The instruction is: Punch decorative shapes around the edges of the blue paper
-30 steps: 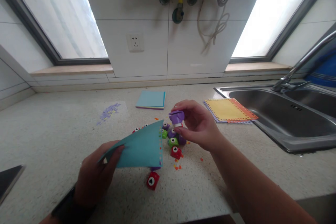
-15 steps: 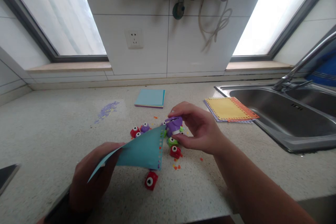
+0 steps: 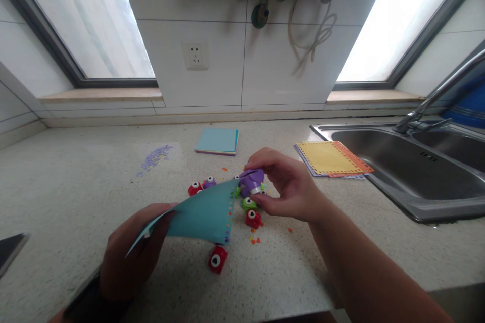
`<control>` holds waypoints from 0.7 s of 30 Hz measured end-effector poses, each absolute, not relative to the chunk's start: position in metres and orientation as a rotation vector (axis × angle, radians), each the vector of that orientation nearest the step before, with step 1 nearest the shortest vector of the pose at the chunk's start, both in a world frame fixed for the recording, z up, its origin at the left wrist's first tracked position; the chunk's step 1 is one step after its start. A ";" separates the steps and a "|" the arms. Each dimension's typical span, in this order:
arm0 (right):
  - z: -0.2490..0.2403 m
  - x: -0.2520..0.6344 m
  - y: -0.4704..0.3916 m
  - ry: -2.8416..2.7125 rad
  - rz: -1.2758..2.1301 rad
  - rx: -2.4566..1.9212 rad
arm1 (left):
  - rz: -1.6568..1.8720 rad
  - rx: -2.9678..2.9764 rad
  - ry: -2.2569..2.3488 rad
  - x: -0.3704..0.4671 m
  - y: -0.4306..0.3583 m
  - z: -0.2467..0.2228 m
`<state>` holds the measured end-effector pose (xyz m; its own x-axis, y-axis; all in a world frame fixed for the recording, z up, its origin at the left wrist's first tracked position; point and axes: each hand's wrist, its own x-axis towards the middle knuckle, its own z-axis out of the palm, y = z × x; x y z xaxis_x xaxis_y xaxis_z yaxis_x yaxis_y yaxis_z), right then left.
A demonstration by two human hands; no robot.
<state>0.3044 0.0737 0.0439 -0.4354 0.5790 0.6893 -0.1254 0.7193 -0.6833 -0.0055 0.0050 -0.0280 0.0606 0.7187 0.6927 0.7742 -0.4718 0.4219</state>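
Note:
A curved sheet of teal paper, with small punched shapes along its right edge, is pinched in my left hand. My right hand grips a purple craft punch between thumb and fingers, at the paper's upper right corner. Below that punch sit a green punch and a red punch. Another red punch lies under the paper's lower edge. Behind the paper are a red punch and a purple punch, partly hidden.
A stack of blue paper lies at the back of the counter. Yellow and orange sheets with punched borders rest beside the metal sink. Purple and yellow confetti is spread at the left. A dark flat object is at the left edge.
The teal paper has shifted slightly left and up with my left hand. The purple punch in my right hand has tilted a little.

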 end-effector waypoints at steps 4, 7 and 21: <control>0.043 0.305 0.074 -1.855 0.864 -0.373 | -1.396 -2.240 -1.574 -0.004 0.005 -0.026; 0.042 0.305 0.074 -1.854 0.894 -0.396 | -1.378 -2.254 -1.590 -0.005 0.004 -0.027; 0.036 0.299 0.074 -1.788 1.090 -0.537 | -1.234 -2.161 -1.582 0.000 0.006 -0.018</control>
<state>0.2987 0.0745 0.0362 -0.4612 0.7389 0.4913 -0.0986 0.5076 -0.8559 0.0002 0.0060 -0.0177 0.0828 0.6987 0.7106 0.8593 -0.4112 0.3042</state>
